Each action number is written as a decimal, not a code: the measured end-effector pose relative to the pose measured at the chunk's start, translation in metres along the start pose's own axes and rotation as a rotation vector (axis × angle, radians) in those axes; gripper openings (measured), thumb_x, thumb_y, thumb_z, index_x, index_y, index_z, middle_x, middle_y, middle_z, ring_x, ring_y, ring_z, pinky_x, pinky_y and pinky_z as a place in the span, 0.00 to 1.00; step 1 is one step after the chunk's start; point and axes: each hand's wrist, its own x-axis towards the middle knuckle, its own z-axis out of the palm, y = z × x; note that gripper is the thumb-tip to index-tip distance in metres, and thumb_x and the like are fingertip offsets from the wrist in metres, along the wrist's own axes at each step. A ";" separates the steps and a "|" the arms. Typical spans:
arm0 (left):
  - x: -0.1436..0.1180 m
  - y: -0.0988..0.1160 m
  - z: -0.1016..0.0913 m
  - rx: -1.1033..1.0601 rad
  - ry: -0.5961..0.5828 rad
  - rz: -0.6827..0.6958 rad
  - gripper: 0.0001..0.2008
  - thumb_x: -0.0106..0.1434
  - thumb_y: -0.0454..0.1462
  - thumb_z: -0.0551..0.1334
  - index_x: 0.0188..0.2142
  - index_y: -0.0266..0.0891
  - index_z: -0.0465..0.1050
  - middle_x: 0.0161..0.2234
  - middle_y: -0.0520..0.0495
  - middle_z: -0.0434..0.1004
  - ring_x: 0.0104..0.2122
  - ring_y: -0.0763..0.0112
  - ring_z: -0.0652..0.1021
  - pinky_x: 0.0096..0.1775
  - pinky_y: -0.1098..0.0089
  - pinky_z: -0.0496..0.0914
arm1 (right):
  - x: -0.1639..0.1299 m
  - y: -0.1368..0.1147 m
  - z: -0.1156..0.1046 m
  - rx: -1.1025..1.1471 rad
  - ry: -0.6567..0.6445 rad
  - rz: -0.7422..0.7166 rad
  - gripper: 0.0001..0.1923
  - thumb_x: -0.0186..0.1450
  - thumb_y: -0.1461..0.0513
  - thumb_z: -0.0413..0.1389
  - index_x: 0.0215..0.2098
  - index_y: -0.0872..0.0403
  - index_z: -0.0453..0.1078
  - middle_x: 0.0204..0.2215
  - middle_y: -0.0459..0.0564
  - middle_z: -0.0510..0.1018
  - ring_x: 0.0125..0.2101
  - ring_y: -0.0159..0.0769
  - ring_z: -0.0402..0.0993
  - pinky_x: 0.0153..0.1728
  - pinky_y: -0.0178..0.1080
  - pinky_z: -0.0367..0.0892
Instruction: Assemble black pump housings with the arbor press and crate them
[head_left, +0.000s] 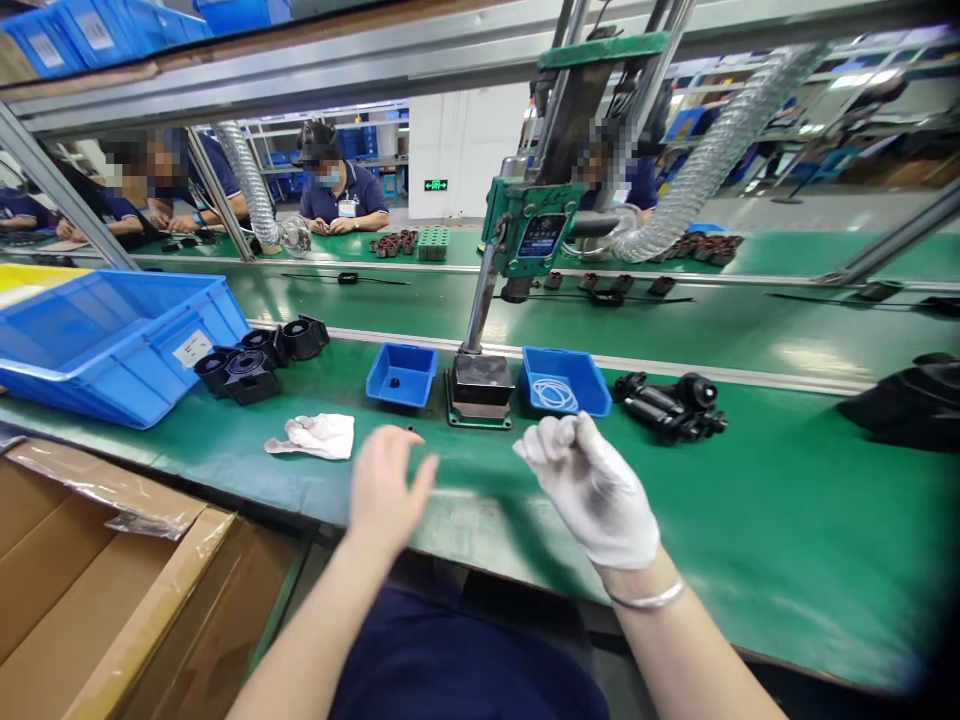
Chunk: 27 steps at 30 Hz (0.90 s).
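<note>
My bare left hand (pixel 384 492) is over the front of the green bench, thumb apart from the fingers, with nothing visible in it. A crumpled white glove (pixel 321 437) lies just to its left. My right hand (pixel 596 495), in a white glove, is raised with curled fingers; what they hold, if anything, is hidden. Behind it is a small blue bin (pixel 589 385) with white rings (pixel 553 394) inside. Between the hands, farther back, stands a green bench press (pixel 534 225) on its dark base (pixel 482 385). Another small blue bin (pixel 401 362) contains a little black part (pixel 394 382).
Black housings (pixel 251 372) sit beside a large blue crate (pixel 124 345) on the left. Black cylindrical parts (pixel 671 405) lie at right. An open cardboard box (pixel 82 560) is at lower left. Co-workers sit beyond the conveyor (pixel 435 305), one wearing a mask (pixel 328 180).
</note>
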 end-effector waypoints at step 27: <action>-0.114 -0.072 -0.046 -0.335 0.199 -0.409 0.11 0.63 0.38 0.62 0.44 0.42 0.77 0.45 0.41 0.78 0.48 0.57 0.76 0.54 0.56 0.68 | -0.004 0.162 0.088 -1.697 -0.654 -0.267 0.09 0.68 0.62 0.51 0.41 0.58 0.71 0.43 0.58 0.75 0.44 0.45 0.69 0.43 0.45 0.66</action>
